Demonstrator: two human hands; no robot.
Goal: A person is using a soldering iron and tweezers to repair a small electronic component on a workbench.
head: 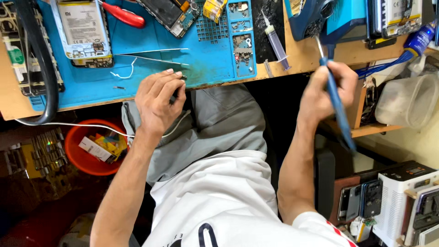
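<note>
I'm pinching a small dark part (182, 77) with my left hand (157, 103) at the blue mat (137, 73) edge on the worktop (311, 55). My right hand (327, 89) is gripping the soldering iron (336, 103), tip raised off the mat. Soldering looks not yet started; tweezers (153, 55) are lying unused.

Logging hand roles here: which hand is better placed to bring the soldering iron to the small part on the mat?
Right, probably. The right hand already grips the soldering iron, tip near its stand; the left hand pinches a small part at the blue mat's edge.
</note>
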